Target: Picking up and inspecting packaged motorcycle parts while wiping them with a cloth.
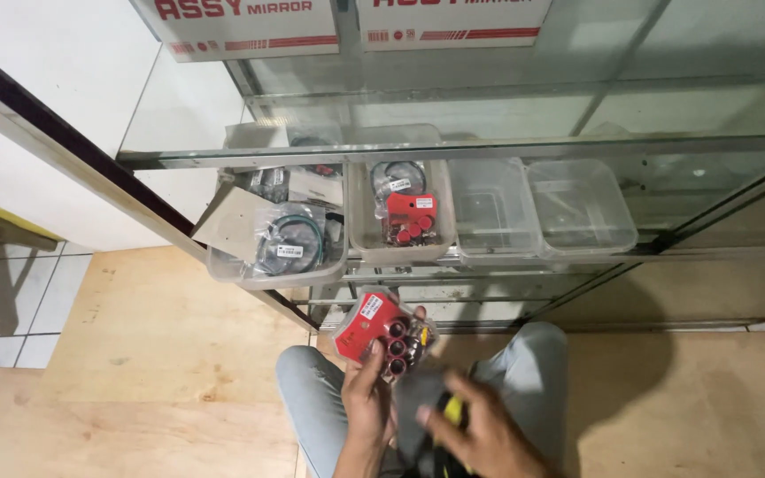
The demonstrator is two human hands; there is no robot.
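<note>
Holding a red blister pack (381,332) of small round parts clamped in the left hand (367,400) fingers, out of its bin (400,232) on the glass shelf (453,150), while the right hand (480,429) fingers close on a dark cloth (418,403) over the knees above plywood floor (152,354).

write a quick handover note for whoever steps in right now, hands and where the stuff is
Left hand: fingers closed on a red blister pack of small round parts, held up over the knees.
Right hand: on a dark cloth with a yellow-green item in the lap; grip unclear.
Shelf bins: a matching red pack lies in the second clear bin; bagged rings fill the left one; the two right bins look nearly empty.
Done: one pack in the second bin. Left: the pack in hand is not yet in any bin.
</note>
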